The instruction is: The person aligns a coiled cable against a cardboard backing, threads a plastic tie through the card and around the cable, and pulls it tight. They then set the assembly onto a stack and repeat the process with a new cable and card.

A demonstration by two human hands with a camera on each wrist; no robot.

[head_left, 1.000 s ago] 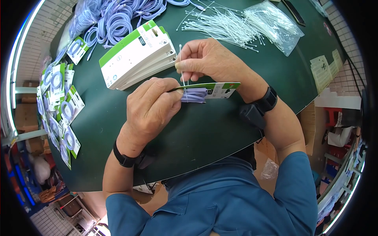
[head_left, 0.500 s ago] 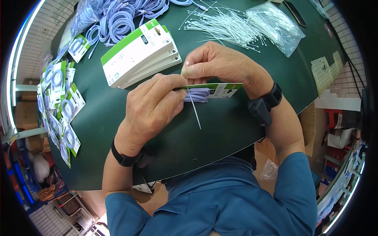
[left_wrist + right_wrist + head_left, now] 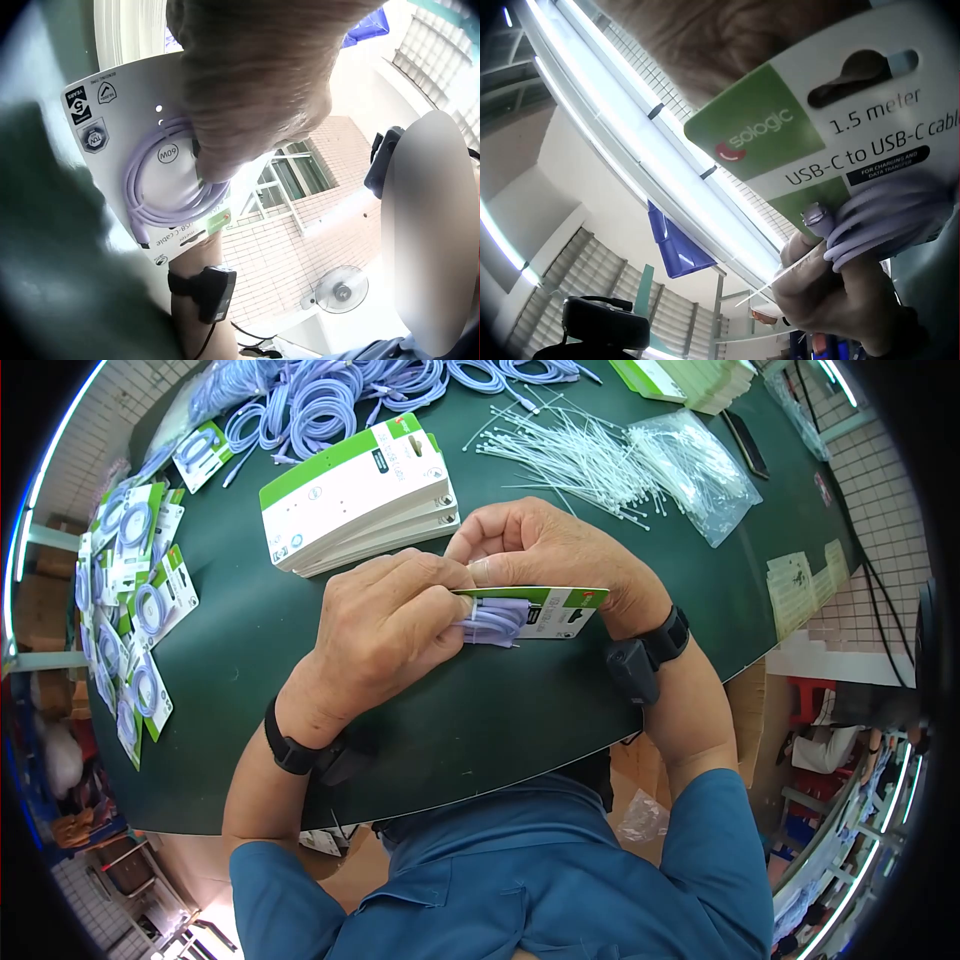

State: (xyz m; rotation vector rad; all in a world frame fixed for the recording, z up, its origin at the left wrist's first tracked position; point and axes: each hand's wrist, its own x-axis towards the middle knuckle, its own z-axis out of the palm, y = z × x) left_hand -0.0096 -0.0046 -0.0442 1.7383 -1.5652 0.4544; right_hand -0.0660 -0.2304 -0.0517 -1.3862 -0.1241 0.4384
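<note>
My left hand point(image 3: 385, 610) grips a white and green cardboard card point(image 3: 560, 610), standing on edge over the table, with a coiled lilac USB-C cable point(image 3: 495, 622) against its front. In the left wrist view the coil point(image 3: 139, 202) lies round on the printed card. Behind the card's top edge, my right hand point(image 3: 550, 550) has thumb and fingertips pinched close beside the left fingers, where the tie's head is hidden. A thin white cable tie point(image 3: 780, 277) runs out past the cable and the left hand's fingers in the right wrist view.
Ahead lies a stack of cards point(image 3: 350, 500), with loose lilac cables point(image 3: 320, 410) behind it. Loose cable ties point(image 3: 580, 460), a clear bag of ties point(image 3: 695, 475) and a phone point(image 3: 745, 445) are at the far right. Finished-looking carded cables point(image 3: 150, 610) overlap along the left.
My right hand has come down from above the card to its back, close to the left fingers. The tie's tail showed in front half a second ago; the left hand keeps its grip.
</note>
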